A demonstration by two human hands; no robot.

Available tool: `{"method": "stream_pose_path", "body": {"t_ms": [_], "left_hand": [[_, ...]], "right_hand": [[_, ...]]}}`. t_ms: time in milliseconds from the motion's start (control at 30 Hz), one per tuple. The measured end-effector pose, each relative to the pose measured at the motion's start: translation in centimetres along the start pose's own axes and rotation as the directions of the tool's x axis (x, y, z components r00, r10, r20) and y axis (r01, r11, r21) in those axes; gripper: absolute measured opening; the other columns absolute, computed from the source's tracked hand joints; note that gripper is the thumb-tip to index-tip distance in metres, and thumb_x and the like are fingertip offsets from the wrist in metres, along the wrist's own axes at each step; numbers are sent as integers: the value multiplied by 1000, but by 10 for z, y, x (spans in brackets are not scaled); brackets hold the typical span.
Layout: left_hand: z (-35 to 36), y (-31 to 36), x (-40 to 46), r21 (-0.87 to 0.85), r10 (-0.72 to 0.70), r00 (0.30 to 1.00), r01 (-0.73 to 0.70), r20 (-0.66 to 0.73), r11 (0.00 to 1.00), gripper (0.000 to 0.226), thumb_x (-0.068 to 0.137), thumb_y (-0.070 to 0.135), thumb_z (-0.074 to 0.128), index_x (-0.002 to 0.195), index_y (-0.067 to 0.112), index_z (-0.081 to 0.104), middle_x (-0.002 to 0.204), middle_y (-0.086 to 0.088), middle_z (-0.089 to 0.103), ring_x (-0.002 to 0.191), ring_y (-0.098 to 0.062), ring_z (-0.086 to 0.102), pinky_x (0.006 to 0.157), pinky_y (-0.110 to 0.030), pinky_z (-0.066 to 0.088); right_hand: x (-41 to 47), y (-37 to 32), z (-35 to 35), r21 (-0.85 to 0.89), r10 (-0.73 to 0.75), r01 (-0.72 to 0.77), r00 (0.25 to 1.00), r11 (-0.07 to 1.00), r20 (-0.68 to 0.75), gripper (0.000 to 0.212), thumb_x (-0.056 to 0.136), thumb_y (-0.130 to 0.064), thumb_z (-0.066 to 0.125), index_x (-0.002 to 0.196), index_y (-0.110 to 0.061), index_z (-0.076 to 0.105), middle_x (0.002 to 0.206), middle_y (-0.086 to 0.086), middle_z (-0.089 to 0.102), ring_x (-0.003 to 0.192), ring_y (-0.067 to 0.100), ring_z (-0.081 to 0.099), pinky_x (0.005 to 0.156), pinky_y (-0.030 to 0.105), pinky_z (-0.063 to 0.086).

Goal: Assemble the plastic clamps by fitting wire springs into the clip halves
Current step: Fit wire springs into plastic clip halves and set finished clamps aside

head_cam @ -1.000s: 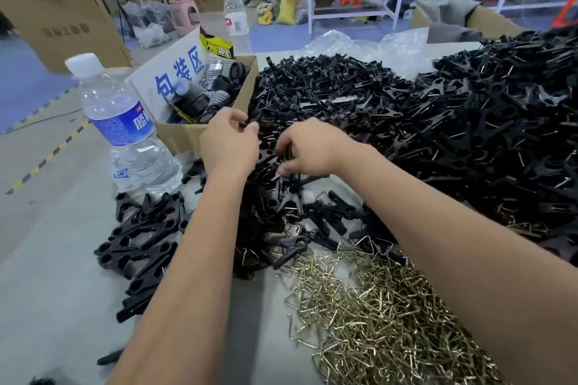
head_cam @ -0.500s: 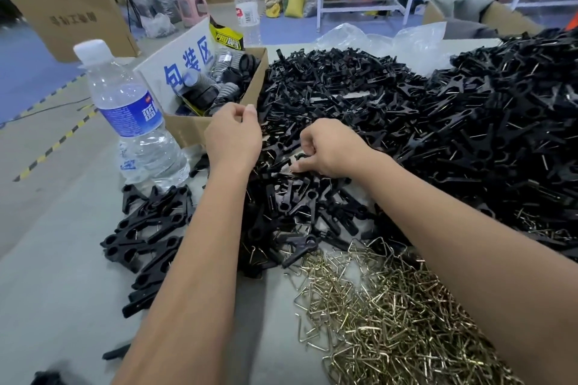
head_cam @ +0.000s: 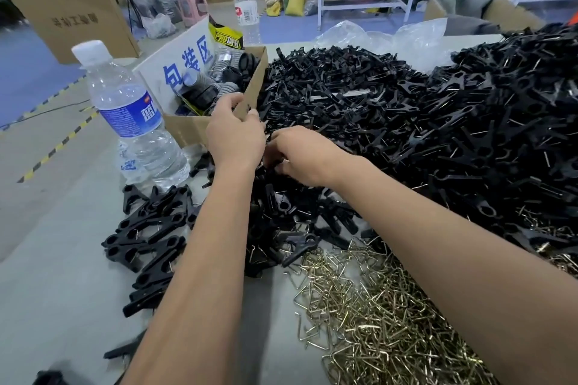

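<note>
A big heap of black plastic clip halves (head_cam: 406, 122) covers the middle and right of the table. Brass-coloured wire springs (head_cam: 375, 322) lie in a loose pile at the front. A small group of black clamps (head_cam: 150, 228) lies apart at the left. My left hand (head_cam: 234, 134) and my right hand (head_cam: 300, 153) meet fingertip to fingertip over the near edge of the heap. Both have curled fingers, with a black clip half pinched between them. The backs of my hands hide most of that piece.
A water bottle (head_cam: 131, 122) stands at the left, close to my left forearm. Behind my left hand is an open cardboard box (head_cam: 187, 131) of dark parts. A clear plastic bag (head_cam: 391, 37) lies at the table's far edge. The grey table (head_cam: 62, 291) is bare at the front left.
My right hand has moved left out of the heap to meet my left hand. The left hand has lifted slightly toward the box corner. The two hands were apart and now touch.
</note>
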State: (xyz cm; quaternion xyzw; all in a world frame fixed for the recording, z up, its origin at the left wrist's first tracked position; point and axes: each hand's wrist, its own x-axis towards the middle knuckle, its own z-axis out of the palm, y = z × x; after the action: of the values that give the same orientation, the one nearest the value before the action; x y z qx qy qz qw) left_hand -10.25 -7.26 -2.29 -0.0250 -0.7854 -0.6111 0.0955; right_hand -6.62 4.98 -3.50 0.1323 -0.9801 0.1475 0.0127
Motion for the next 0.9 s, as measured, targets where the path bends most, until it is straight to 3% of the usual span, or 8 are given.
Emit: {"method": "stream_pose_path", "body": {"t_ms": [133, 200, 267, 433, 567, 667, 800, 900], "left_hand": [[0, -1, -2, -54, -27, 1000, 26, -10, 998, 20, 97, 12, 62, 114, 24, 63, 95, -3, 74, 75, -13, 73, 84, -47, 63], [1, 1, -7, -97, -46, 999, 46, 5, 994, 27, 94, 8, 63, 114, 26, 66, 98, -3, 74, 65, -5, 72, 81, -42, 64], [5, 4, -15, -147, -59, 997, 66, 49, 987, 32, 92, 5, 64, 118, 23, 69, 99, -2, 71, 60, -3, 70, 72, -34, 64], [22, 15, -51, -330, -125, 934, 240, 333, 913, 30, 94, -1, 67, 122, 12, 71, 90, -7, 74, 60, -10, 67, 61, -20, 55], [29, 9, -77, -253, -48, 836, 219, 546, 942, 16, 94, 1, 70, 105, 9, 76, 82, -10, 76, 64, -16, 63, 57, -21, 51], [29, 2, -87, -213, 4, 789, 160, 614, 964, 18, 93, 0, 70, 107, 8, 78, 81, -10, 76, 63, -14, 65, 57, -20, 51], [27, -3, -93, -172, 79, 696, 65, 714, 983, 21, 92, -3, 71, 109, 6, 79, 78, -5, 78, 57, -8, 65, 59, -17, 52], [27, -3, -95, -158, 124, 661, -7, 740, 987, 19, 91, -5, 72, 107, 2, 79, 72, -4, 76, 54, -5, 62, 57, -15, 49]], "right_hand": [[-5, 6, -2, -16, 18, -20, 993, 1000, -120, 16, 92, -10, 68, 104, -18, 76, 112, 2, 69, 106, 25, 63, 90, 44, 54], [-19, 16, -8, 151, 109, -66, 949, 986, -297, 12, 95, -14, 70, 105, -16, 76, 105, -1, 72, 96, 17, 66, 88, 41, 55], [-41, 27, -18, 387, 223, -58, 890, 920, -397, 6, 97, -17, 71, 103, -15, 72, 97, -4, 73, 75, 0, 64, 76, 28, 56], [-106, 47, -27, 681, 392, 21, 805, 732, -446, 22, 95, -28, 76, 92, -10, 63, 76, 3, 77, 46, 11, 59, 43, 22, 46], [-153, 42, -13, 745, 452, 93, 743, 660, -494, 23, 83, -37, 83, 81, -17, 72, 62, 0, 69, 47, 4, 56, 45, 13, 41], [-177, 40, -4, 791, 406, 145, 795, 595, -451, 7, 85, -23, 83, 92, -22, 79, 71, -1, 72, 52, 6, 57, 49, 15, 45], [-191, 38, 2, 703, 330, 102, 829, 704, -450, 22, 85, -4, 82, 101, -18, 81, 94, -5, 79, 84, 10, 75, 76, 21, 58], [-193, 36, 4, 695, 361, 86, 805, 714, -471, 20, 81, -4, 86, 97, -15, 80, 87, -5, 79, 77, 11, 76, 69, 18, 57]]}}
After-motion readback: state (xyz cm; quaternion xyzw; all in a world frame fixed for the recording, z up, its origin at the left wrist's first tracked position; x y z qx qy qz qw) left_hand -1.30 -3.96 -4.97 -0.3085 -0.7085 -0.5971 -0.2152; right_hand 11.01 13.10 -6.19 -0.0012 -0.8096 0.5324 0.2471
